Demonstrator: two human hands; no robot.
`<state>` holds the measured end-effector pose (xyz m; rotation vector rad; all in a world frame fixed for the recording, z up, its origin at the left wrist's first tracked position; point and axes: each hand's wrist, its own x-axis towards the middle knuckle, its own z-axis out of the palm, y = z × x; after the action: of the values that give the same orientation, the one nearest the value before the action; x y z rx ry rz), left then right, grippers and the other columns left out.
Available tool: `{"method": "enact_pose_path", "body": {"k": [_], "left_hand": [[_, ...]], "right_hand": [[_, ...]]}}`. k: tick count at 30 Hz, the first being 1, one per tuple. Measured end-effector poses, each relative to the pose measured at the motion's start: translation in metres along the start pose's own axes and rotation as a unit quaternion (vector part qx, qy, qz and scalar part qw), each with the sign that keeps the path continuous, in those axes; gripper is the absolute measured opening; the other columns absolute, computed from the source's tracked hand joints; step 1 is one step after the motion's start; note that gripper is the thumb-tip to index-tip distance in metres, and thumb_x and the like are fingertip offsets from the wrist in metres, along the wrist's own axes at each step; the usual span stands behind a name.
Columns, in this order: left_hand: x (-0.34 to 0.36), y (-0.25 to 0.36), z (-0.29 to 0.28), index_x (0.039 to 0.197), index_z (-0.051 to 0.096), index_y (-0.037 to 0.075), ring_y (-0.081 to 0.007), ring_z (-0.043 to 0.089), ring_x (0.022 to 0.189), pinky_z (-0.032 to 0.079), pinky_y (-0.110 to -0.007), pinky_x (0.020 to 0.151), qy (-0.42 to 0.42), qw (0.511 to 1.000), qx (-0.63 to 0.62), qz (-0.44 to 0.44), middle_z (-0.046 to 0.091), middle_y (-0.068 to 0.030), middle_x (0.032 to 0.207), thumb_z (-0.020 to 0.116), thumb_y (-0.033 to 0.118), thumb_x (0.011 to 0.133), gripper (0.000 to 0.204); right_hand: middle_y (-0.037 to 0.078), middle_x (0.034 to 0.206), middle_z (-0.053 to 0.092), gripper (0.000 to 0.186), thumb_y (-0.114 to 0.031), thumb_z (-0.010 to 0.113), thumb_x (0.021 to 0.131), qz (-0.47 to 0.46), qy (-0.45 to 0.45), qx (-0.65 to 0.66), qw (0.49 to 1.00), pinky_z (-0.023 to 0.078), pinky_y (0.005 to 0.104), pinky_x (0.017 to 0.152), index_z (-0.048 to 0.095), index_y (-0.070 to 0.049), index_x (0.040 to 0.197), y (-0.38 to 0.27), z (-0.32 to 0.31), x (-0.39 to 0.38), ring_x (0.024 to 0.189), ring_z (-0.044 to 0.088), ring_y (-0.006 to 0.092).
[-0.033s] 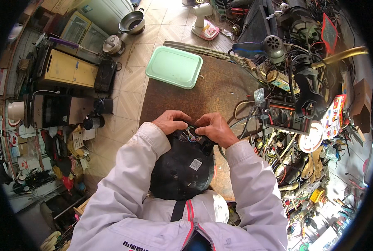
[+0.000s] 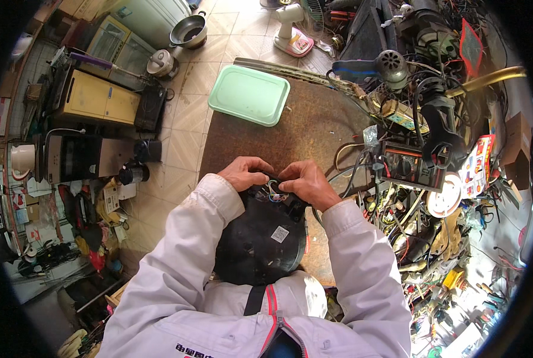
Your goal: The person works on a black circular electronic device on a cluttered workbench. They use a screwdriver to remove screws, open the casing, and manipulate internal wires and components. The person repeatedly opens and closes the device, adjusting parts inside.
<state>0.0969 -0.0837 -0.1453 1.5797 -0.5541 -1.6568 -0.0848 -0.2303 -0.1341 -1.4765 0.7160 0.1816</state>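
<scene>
A round black appliance base (image 2: 254, 238) with a small white code label (image 2: 279, 234) lies bottom up at the table's near edge, against my lap. At its far end is an opening with thin coloured wires (image 2: 274, 191), some of them white. My left hand (image 2: 246, 175) bends over the left side of this opening, thumb and fingers pinched together. From the right, my right hand (image 2: 305, 184) comes in with its thumb and index finger closed close to the wires. Both sets of fingertips meet at a dark part on the far rim; what exactly they pinch is too small and shaded to make out.
A pale green plastic lid or tray (image 2: 248, 95) lies on the far part of the brown worktable (image 2: 314, 131). At the right are a meter (image 2: 402, 166), cables and a heap of tools and parts. A pan (image 2: 189, 33) and a cooker-like pot (image 2: 162, 64) stand on the tiled floor.
</scene>
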Motion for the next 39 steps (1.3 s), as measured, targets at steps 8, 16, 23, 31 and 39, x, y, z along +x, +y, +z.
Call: {"method": "enact_pose_path", "body": {"k": [8,16,23,31,39], "left_hand": [[0.002,0.011,0.015,0.11,0.071,-0.003,-0.0186,0.067,0.097,0.053,-0.032,0.089,0.068,0.986,0.154,-0.014,0.073,-0.0122,0.104,0.074,0.011,0.074,0.039],[0.007,0.045,0.029,0.103,0.072,-0.003,-0.037,0.071,0.093,0.056,-0.041,0.082,0.092,0.912,0.399,-0.031,0.073,-0.0241,0.096,0.079,0.029,0.066,0.05],[0.016,0.031,0.011,0.109,0.071,-0.003,-0.0201,0.068,0.094,0.055,-0.034,0.084,-0.001,0.963,0.265,-0.045,0.073,-0.0134,0.1,0.075,0.015,0.074,0.04],[0.013,0.021,-0.001,0.119,0.069,-0.002,-0.0149,0.065,0.098,0.052,-0.031,0.089,-0.071,0.983,0.165,-0.028,0.073,-0.0087,0.106,0.069,0.007,0.082,0.038],[0.015,0.03,0.003,0.115,0.072,-0.001,-0.0152,0.066,0.098,0.052,-0.031,0.09,-0.056,0.977,0.201,-0.047,0.074,-0.0092,0.105,0.07,0.008,0.081,0.035]], "right_hand": [[0.009,0.084,0.074,0.022,-0.004,0.076,0.075,-0.009,0.008,-0.019,1.0,0.054,0.0286,0.07,0.075,0.006,0.095,-0.001,-0.001,-0.002,0.076,0.067,0.0143],[0.007,0.08,0.073,0.02,-0.007,0.076,0.076,-0.064,0.044,-0.014,0.997,0.052,0.0283,0.067,0.076,0.006,0.092,0.007,0.005,-0.006,0.073,0.064,0.0118],[0.006,0.079,0.073,0.021,-0.008,0.077,0.077,-0.078,0.044,-0.013,0.996,0.052,0.0288,0.065,0.075,0.006,0.093,0.013,0.006,-0.006,0.071,0.063,0.0113],[0.012,0.08,0.073,0.037,-0.017,0.082,0.071,-0.048,0.056,-0.034,0.997,0.054,0.0305,0.066,0.072,0.009,0.096,-0.003,0.012,-0.015,0.073,0.067,0.0154],[0.022,0.082,0.071,0.034,-0.017,0.076,0.065,-0.064,0.121,-0.115,0.984,0.054,0.0409,0.073,0.07,0.007,0.088,-0.007,0.024,-0.014,0.079,0.07,0.0343]]}}
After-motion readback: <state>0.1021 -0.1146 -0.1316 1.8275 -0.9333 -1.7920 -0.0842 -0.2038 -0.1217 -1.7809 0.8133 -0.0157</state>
